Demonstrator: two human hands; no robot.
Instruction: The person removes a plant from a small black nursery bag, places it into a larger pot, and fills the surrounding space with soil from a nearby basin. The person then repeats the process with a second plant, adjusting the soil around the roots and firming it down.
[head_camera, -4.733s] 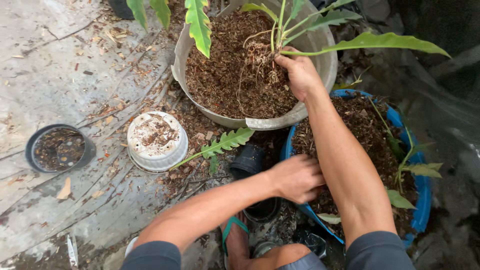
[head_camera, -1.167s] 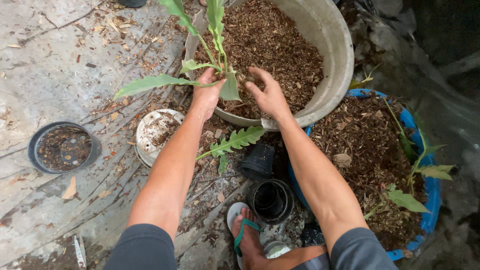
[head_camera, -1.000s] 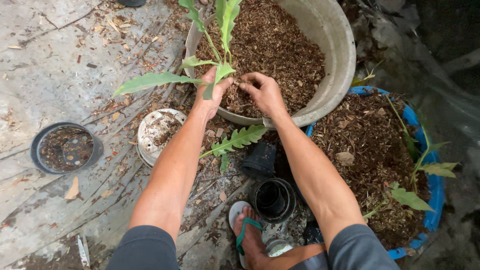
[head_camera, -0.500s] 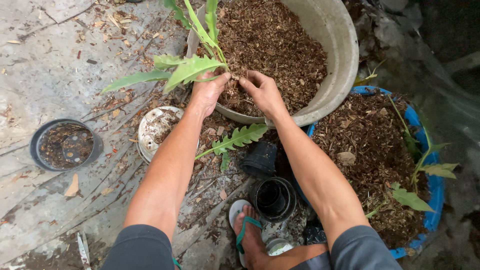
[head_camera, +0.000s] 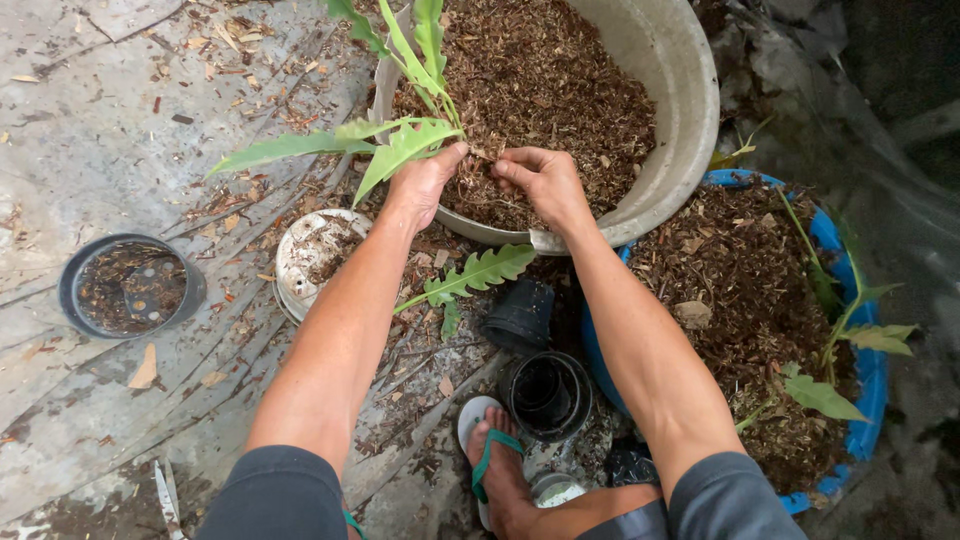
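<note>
Head view showed me the left grip (head_camera: 425, 180) closed around the plant (head_camera: 400, 140) base, its stem running up and away over the grey tub (head_camera: 690, 130), while the right grip (head_camera: 545, 180), just beside, pinched loose mulch (head_camera: 560, 80).

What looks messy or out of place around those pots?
Brown mulch is spilled over the concrete floor beside the grey tub. A small black pot lies tipped on its side, and a loose fern leaf lies on the ground.
</note>
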